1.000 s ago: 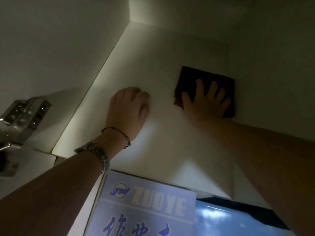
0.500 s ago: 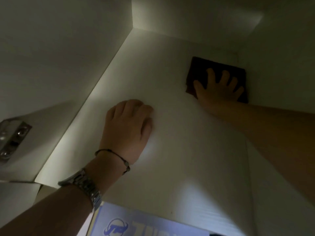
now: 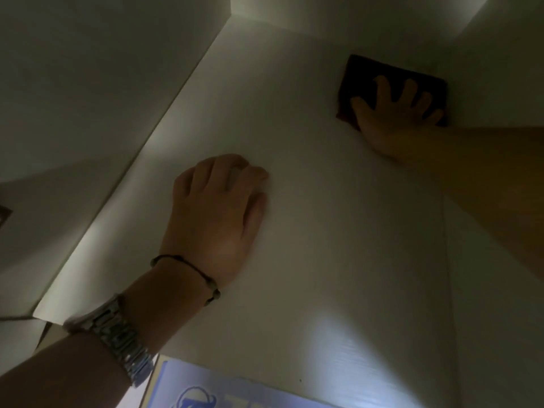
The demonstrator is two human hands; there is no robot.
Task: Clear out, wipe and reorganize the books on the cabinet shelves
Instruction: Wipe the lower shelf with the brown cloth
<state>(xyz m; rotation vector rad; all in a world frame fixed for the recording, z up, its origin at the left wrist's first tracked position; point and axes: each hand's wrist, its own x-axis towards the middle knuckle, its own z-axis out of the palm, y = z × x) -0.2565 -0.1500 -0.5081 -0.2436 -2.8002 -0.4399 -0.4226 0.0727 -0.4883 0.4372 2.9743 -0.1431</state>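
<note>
I look into a dim white cabinet compartment with a bare shelf board (image 3: 338,260). A dark brown cloth (image 3: 368,73) lies flat on the board near the back right corner. My right hand (image 3: 394,119) presses on it with fingers spread and straight. My left hand (image 3: 215,207) rests on the middle of the shelf, fingers bent down at the tips, holding nothing. It wears a cord bracelet and a metal watch at the wrist. No books stand on this shelf.
The cabinet's left wall (image 3: 88,113), back wall (image 3: 338,13) and right wall (image 3: 500,319) close in the shelf. A blue and white printed book cover (image 3: 235,393) shows below the shelf's front edge. A metal hinge (image 3: 4,213) peeks in at the far left.
My right hand has slid the cloth farther back toward the rear right corner. My view has moved deeper into the compartment; the hinge and the book cover have dropped toward the frame edges.
</note>
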